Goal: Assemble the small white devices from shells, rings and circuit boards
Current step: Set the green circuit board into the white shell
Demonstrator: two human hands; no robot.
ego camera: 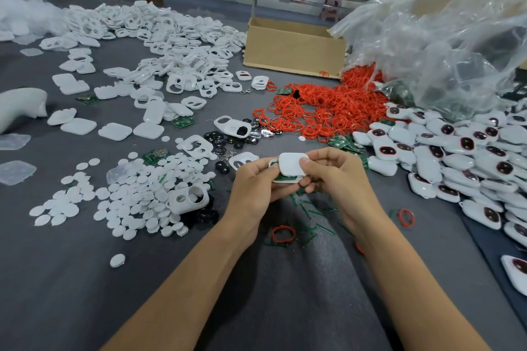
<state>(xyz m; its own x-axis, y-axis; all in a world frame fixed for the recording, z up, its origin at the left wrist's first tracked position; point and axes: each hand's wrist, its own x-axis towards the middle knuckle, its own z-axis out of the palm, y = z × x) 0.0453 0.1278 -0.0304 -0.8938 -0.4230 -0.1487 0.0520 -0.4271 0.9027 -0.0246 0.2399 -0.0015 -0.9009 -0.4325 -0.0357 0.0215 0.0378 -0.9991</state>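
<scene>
Head view: a white rounded-square plastic shell cover (292, 164) is pinched by the fingers of the right hand (333, 177) over a white lower shell (296, 179) carrying a green circuit board (283, 178), gripped by the left hand (253, 182) above the grey surface (85, 279). At the mouth of a clear plastic bag (442, 37), red rubber rings (328, 105) are heaped; the contents of the brown cardboard box (293, 48) are hidden.

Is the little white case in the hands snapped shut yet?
Not yet: the white cover sits askew on the lower shell, green circuit board showing between.

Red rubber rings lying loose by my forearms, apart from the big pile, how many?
2 red rubber rings: one between the forearms, one right of the right forearm. A red sliver by that forearm may be a third.
</scene>
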